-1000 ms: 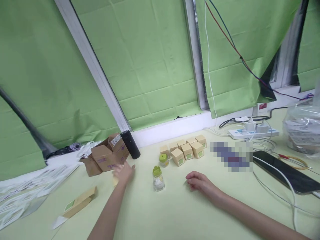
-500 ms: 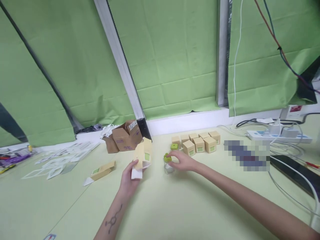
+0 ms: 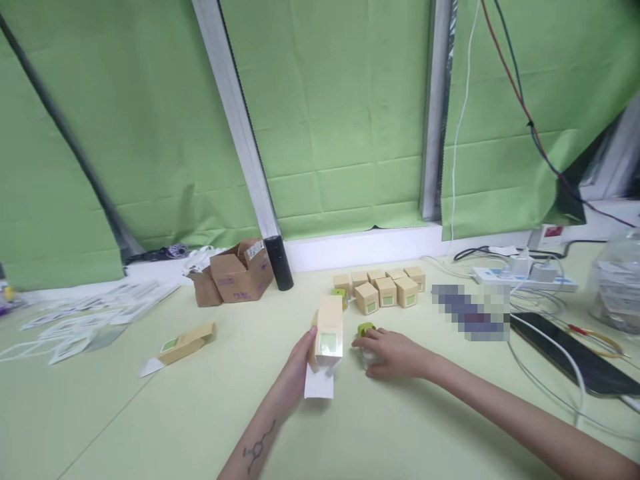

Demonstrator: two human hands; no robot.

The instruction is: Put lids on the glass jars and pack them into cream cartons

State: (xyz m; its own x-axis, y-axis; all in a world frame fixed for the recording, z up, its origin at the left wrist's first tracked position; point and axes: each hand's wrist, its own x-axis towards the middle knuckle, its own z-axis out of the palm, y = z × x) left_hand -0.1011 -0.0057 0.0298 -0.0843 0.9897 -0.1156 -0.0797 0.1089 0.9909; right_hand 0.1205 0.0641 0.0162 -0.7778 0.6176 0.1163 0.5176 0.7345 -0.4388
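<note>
My left hand (image 3: 296,368) is closed around a small tan carton (image 3: 330,323) with a green label, its open end and white flap facing me. To its right, my right hand (image 3: 400,355) wraps its fingers round a small clear jar with a green lid (image 3: 367,329), low over the table; I cannot tell whether the jar touches the surface. Behind the carton stands another green-topped container (image 3: 340,295), partly hidden. Several closed tan cartons (image 3: 387,293) are grouped beyond my hands. An open tan carton (image 3: 187,342) lies on its side at the left.
An open brown cardboard box (image 3: 243,277) and a black cylinder (image 3: 279,263) stand at the back. White frame-like pieces (image 3: 100,317) lie at the far left. To the right are a power strip (image 3: 525,279), loose cables, a dark phone (image 3: 575,353) and a clear plastic container (image 3: 617,287).
My left hand has brought the carton rightward and turned its open end toward me. My right hand has closed round the jar and shifted it right and nearer. The view has turned slightly right.
</note>
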